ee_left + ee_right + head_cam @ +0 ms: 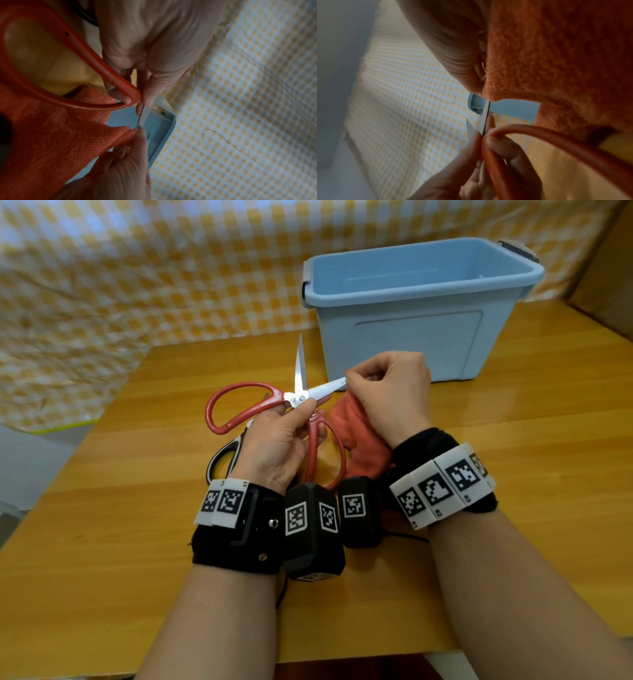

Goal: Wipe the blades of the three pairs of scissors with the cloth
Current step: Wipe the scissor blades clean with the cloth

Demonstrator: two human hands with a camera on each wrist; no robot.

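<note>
Red-handled scissors (297, 398) are held open above the table, one blade pointing up and the other to the right. My left hand (294, 412) pinches them at the pivot, thumb on top. My right hand (354, 381) pinches the orange cloth (363, 436) around the tip of the right-pointing blade (325, 389). In the left wrist view the cloth (51, 142) meets the blade (142, 116) beyond the red handle (102, 66). The right wrist view shows the cloth (556, 54) folded over the blade (485, 117). Black-and-white-handled scissors (222, 457) lie under my left hand. A third pair is hidden.
An open light-blue plastic bin (411, 302) stands on the wooden table (137, 508) just behind my right hand. A yellow-and-white checked cloth (137, 268) hangs behind the table and over its left side.
</note>
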